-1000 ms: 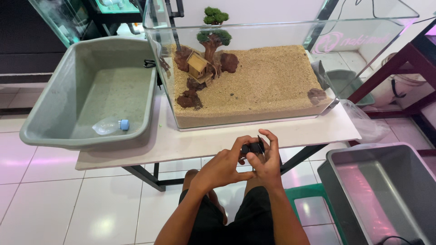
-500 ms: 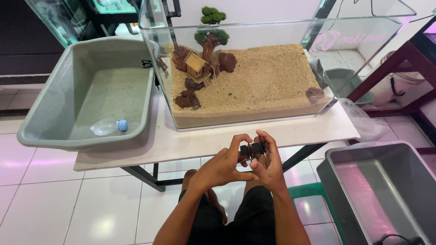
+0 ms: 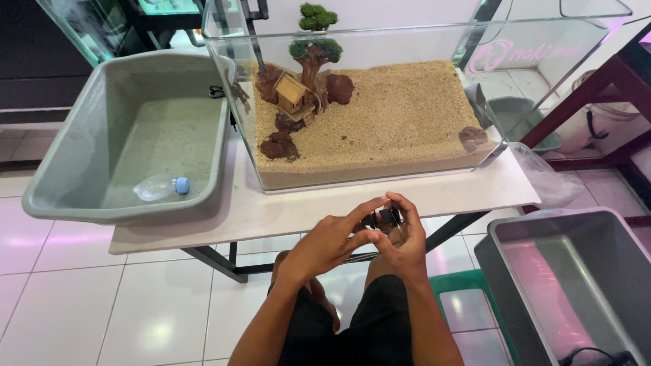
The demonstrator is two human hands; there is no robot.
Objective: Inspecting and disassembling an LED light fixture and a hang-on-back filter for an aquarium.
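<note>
Both of my hands meet in front of the white table (image 3: 285, 210), just off its near edge. My left hand (image 3: 332, 240) and my right hand (image 3: 403, 237) pinch a small dark object (image 3: 385, 218) between their fingertips; what it is I cannot tell. Behind them on the table stands a glass tank (image 3: 407, 102) with a sand bed (image 3: 400, 122), brown rocks, a small wooden house (image 3: 293, 95) and a miniature tree (image 3: 313, 41).
A grey plastic tub (image 3: 88, 156) holding a clear bottle with a blue cap (image 3: 161, 186) sits at the table's left. Another grey tub (image 3: 576, 285) stands on the floor at lower right beside a green stool (image 3: 468, 298). White floor tiles lie below.
The view has shifted slightly. My hands stay together on the small dark object, with the fingers turning it a little.
</note>
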